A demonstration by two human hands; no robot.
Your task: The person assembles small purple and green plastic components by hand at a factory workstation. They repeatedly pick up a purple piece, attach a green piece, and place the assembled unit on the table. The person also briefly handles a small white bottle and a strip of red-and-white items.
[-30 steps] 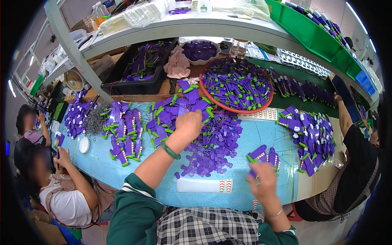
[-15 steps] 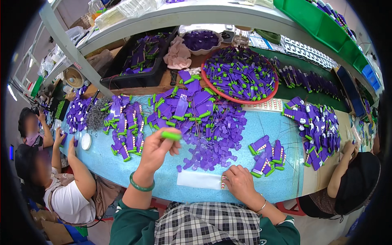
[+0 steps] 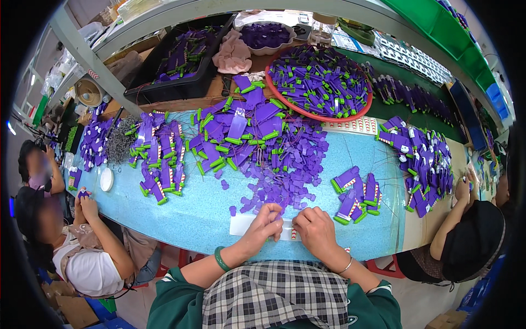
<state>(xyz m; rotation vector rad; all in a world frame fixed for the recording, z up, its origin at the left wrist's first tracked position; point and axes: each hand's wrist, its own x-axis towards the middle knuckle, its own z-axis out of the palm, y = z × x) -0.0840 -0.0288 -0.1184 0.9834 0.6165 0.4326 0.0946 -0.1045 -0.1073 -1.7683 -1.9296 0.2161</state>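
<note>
My left hand (image 3: 262, 229), with a green bangle on its wrist, is closed over a white paper strip (image 3: 239, 225) near the table's front edge. Between its fingers shows part of a purple-and-green piece (image 3: 278, 216), mostly hidden. Close beside it, my right hand (image 3: 318, 233) has its fingers pinched together at the strip's right end, next to red-and-white striped stickers (image 3: 294, 234). Whatever those fingertips hold is too small to make out. Just beyond the hands lies a heap of small purple pieces (image 3: 285, 181).
Purple pieces with green ends (image 3: 241, 129) are piled behind, more in a red basket (image 3: 368, 109) and a black tray (image 3: 145, 96). Striped finished-looking ones (image 3: 356, 197) lie at right. A shelf post (image 3: 90, 60) rises at left. Co-workers sit left (image 3: 90, 268) and right (image 3: 476, 247).
My left hand has come down and right with the green-ended piece, from above the table to the paper strip beside my right hand. The right hand has shifted slightly left.
</note>
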